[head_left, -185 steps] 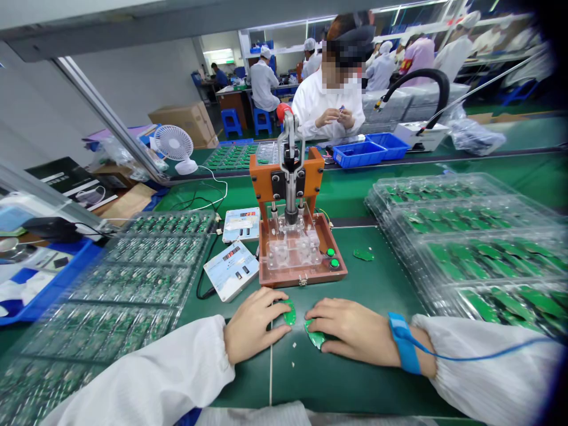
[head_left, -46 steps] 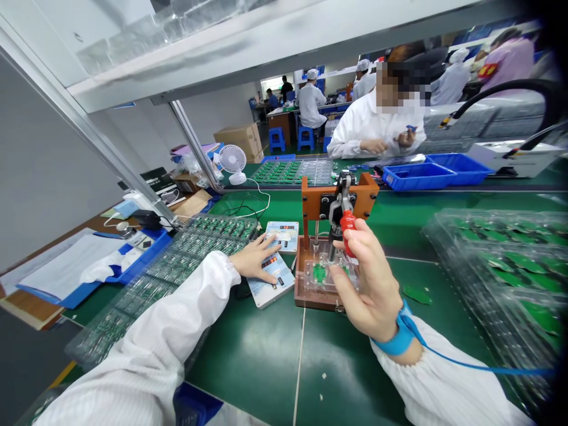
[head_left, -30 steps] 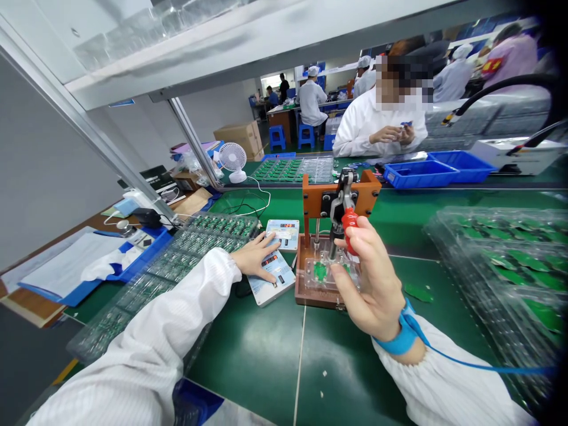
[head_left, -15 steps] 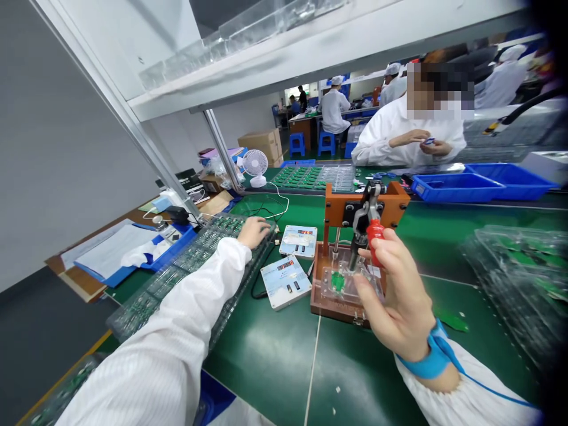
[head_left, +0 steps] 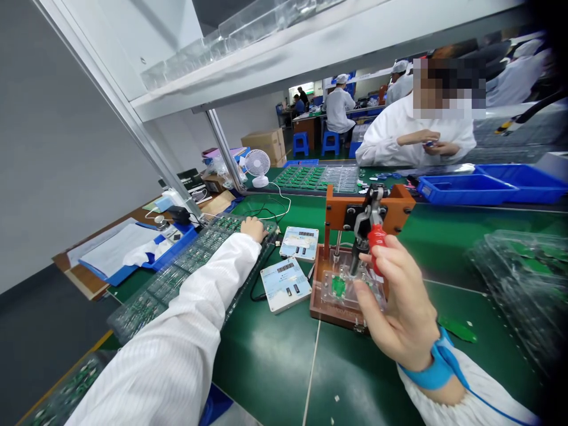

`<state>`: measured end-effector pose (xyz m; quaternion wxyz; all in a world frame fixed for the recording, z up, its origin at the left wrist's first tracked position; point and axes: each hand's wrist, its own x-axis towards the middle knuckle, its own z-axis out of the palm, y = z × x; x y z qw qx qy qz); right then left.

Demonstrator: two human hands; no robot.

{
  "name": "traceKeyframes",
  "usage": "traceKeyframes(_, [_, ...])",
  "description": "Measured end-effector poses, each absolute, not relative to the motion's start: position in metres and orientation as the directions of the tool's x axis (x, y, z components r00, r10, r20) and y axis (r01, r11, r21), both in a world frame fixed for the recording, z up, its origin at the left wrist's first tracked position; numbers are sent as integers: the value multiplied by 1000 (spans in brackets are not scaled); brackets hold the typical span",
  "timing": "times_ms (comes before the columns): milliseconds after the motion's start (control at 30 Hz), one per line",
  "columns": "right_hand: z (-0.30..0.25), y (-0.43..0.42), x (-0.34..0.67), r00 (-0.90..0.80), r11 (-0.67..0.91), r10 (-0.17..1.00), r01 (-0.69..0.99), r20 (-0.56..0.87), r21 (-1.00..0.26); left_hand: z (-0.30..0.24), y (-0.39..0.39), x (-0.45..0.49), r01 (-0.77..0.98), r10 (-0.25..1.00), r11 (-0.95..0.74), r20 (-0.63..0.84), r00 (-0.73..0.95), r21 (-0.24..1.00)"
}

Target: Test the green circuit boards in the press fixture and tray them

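My right hand (head_left: 402,302) is closed around the red handle (head_left: 377,239) of a toggle clamp on an orange and brown test fixture (head_left: 339,310). Its thumb points toward the clear plate at the fixture's base. A small green circuit board (head_left: 338,286) shows in that plate, below the clamp. At the far end of a long clear tray (head_left: 177,269) filled with circuit boards is my left hand (head_left: 253,228). Its fingers curl down among the boards, and the fingertips are hidden, so anything pinched there cannot be made out.
Two white meter boxes (head_left: 286,284) with dark displays lie between the tray and fixture. Stacked clear trays (head_left: 510,278) stand at right, near a loose green piece (head_left: 459,329). Blue bins (head_left: 465,188) and a white fan (head_left: 257,165) are behind. A co-worker (head_left: 415,133) sits opposite.
The red digits on the meter boxes have gone dark. My left hand's fingers, stretched to the right before, now curl down over the tray. My right hand stays on the clamp handle.
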<state>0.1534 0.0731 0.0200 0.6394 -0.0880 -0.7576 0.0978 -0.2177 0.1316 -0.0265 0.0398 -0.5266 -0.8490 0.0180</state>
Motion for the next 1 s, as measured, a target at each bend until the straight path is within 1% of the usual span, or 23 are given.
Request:
traceKeyframes(67, [21, 75, 154, -168, 972, 234, 37, 958, -232, -27, 136, -220, 882, 883, 468, 47, -466, -49])
traceKeyframes(133, [20, 77, 154, -163, 972, 233, 38, 959, -230, -29, 139, -224, 860, 860, 510, 30, -510, -7])
traceKeyframes(233, [18, 78, 154, -162, 969, 245, 15, 956, -246, -32, 143, -235, 818, 823, 568, -29, -568, 94])
traceKeyframes(333, [16, 77, 154, -165, 966, 255, -7, 953, -259, -34, 147, -251, 783, 809, 585, -78, -583, 213])
traceKeyframes(467, [14, 76, 154, -169, 957, 286, 6, 943, -289, -25, 151, -280, 738, 802, 580, -83, -592, 345])
traceKeyframes(567, [10, 76, 155, -163, 949, 311, 6, 936, -314, -18, 150, -301, 697, 777, 600, -79, -625, 393])
traceKeyframes(667, [7, 77, 155, -160, 943, 328, -1, 931, -332, -21, 144, -308, 671, 755, 633, -118, -645, 386])
traceKeyframes(800, [6, 76, 157, -173, 943, 329, 12, 928, -332, -30, 136, -300, 676, 747, 656, -161, -645, 334])
traceKeyframes(867, [6, 75, 157, -173, 944, 326, 10, 929, -329, -31, 134, -293, 688, 741, 666, -147, -655, 288])
traceKeyframes(1000, [6, 75, 158, -186, 941, 335, 18, 923, -338, -28, 136, -277, 719, 734, 678, -76, -675, 153])
